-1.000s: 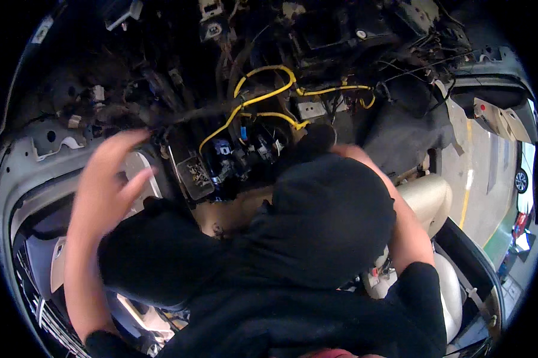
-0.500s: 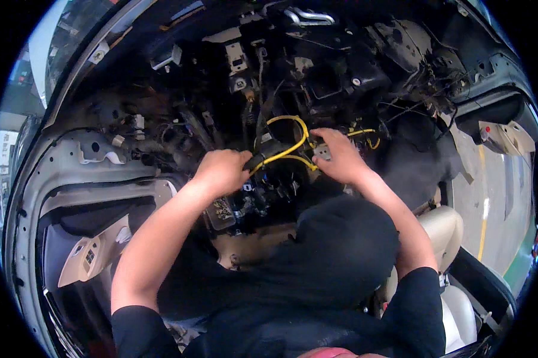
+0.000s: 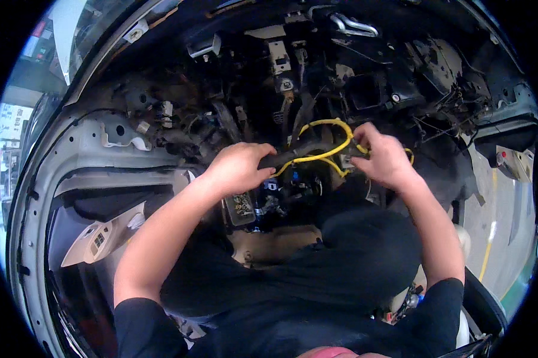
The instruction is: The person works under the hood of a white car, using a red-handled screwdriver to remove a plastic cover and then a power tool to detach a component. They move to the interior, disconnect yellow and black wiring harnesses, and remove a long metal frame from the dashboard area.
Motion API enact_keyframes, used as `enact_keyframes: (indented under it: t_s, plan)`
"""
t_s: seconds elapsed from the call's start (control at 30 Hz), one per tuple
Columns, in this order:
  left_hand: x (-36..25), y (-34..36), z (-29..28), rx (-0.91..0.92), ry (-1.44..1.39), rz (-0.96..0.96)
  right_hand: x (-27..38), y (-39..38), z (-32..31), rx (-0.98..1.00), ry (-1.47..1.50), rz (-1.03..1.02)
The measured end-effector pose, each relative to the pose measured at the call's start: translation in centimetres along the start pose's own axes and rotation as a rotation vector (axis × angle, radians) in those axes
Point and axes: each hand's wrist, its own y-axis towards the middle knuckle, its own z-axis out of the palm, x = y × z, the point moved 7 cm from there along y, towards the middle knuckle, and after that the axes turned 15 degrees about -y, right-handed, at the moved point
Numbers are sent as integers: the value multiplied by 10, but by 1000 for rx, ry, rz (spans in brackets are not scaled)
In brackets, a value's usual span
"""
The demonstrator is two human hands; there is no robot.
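Observation:
My left hand (image 3: 240, 164) has its fingers curled round a dark taped wiring bundle (image 3: 304, 149), beside a looped yellow cable (image 3: 322, 157) that runs along and over it. At the right end of the loop, my right hand (image 3: 383, 156) is closed, with fingertips and thumb at the cables; exactly what is between them is hidden. Below the bundle are blue and black connectors (image 3: 272, 187) and a tray of small fasteners (image 3: 242, 204).
I am inside a stripped car interior, facing exposed black dashboard structure (image 3: 367, 89). The door frame (image 3: 111, 149) and beige door panel (image 3: 87, 244) are at left, another door panel (image 3: 510, 164) at right. My dark-clothed legs (image 3: 293, 268) fill the lower middle.
Both hands came in from the sides to the cables and have since shifted right with the view. The dark bundle and yellow loop now sit between them; the view takes in more dashboard.

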Motion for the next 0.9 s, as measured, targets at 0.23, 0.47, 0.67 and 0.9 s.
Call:
enact_keyframes:
  t_s: [0.23, 0.47, 0.67, 0.9]
  plan:
    - [-28, -4, -44, -105, -143, 176, 28, 6, -72, -252, 68, -120]
    - [-23, 9, -86, -287, -147, 62, 56, 52, -130, -396, -81, -171]
    - [-39, 15, -85, -588, 40, -116, 86, 97, -171, -408, -163, -173]
    - [-25, 50, -143, -485, -8, 3, 65, 147, -189, -279, -181, 19]
